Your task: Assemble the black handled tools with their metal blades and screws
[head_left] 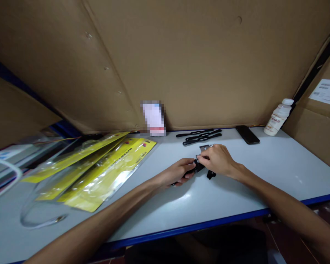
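My left hand (183,171) is closed around a slim black handle (173,183), whose end shows below the fingers. The handle's wide black head (199,166) points toward my right hand (218,160). With thumb and fingers pinched, my right hand grips a flat grey metal plate (205,147) at that head. Whether the plate is seated in the head is hidden by the fingers. Just under my right hand, a small black notched piece (211,174) is visible. Behind both hands, black handles with slots (202,137) lie side by side on the table.
Yellow-backed clear plastic packages (107,172) spread over the table's left side, beside a pale cable (41,224). A black phone (247,134) and a white bottle (276,119) stand or lie at back right. A cardboard wall (203,66) closes the back.
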Demonstrator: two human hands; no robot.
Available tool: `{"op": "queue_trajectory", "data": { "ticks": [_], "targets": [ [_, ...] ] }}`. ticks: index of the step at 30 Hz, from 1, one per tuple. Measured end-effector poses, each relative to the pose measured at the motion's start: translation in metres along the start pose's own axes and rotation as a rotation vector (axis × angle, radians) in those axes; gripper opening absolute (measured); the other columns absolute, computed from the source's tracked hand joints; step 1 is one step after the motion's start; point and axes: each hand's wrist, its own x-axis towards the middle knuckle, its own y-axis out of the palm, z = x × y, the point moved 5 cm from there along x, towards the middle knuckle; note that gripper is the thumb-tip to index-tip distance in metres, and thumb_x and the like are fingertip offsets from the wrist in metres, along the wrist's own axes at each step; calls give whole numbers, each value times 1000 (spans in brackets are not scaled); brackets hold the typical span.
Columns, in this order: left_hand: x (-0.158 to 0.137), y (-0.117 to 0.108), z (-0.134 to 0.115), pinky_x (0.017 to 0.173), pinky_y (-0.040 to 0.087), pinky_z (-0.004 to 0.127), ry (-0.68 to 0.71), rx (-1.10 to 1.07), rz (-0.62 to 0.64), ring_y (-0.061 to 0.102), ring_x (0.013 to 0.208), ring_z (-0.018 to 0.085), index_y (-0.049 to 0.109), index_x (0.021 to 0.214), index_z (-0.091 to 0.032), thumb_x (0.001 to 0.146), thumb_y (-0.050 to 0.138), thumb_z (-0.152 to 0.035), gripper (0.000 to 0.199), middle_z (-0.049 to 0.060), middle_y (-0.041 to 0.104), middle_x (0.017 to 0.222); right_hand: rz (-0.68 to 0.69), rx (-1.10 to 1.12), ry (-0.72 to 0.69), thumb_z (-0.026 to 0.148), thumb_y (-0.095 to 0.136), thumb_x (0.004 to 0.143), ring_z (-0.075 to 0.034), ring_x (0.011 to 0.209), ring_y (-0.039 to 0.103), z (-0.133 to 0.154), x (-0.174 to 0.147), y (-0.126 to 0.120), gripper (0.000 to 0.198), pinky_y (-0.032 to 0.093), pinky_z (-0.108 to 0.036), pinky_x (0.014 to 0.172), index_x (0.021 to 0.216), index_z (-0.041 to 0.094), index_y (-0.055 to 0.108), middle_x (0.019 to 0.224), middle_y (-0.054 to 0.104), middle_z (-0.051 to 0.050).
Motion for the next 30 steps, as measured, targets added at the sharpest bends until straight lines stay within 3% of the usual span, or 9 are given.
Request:
{"op": "queue_trajectory", "data": {
  "ticks": [4,10,16,22,30],
  "targets": [
    [-1,1,-2,34,17,14,22,16,9,22,41,5,47,92,-21,95,44,-32,12,-8,38,60,74,126,-40,30,54,92,-10,54,31,4,0,1,38,19,-27,57,59,19,69,52,46,5],
    [0,1,-2,33,18,14,8,19,15,22,41,5,46,91,-21,96,42,-33,13,-8,37,60,-3,-27,-15,26,55,91,-11,56,32,2,-1,-1,33,17,-29,57,63,18,71,59,56,1],
    [1,0,-1,32,18,14,17,16,27,22,40,6,49,96,-21,96,41,-31,12,-8,37,59,65,91,-43,28,54,92,-10,54,33,4,0,2,37,19,-27,57,60,19,69,54,51,4],
    [0,0,0,33,18,13,-3,8,20,22,39,5,46,94,-21,95,44,-33,12,-9,37,59,-4,-83,-20,26,54,91,-12,56,35,1,-1,1,33,16,-30,57,64,18,71,60,57,0],
    [-2,2,-3,34,16,15,29,-12,23,23,39,5,49,92,-21,91,50,-36,15,-8,38,59,66,103,-37,29,55,92,-10,53,30,6,-1,3,37,20,-26,56,59,19,69,53,49,5]
  ]
}}
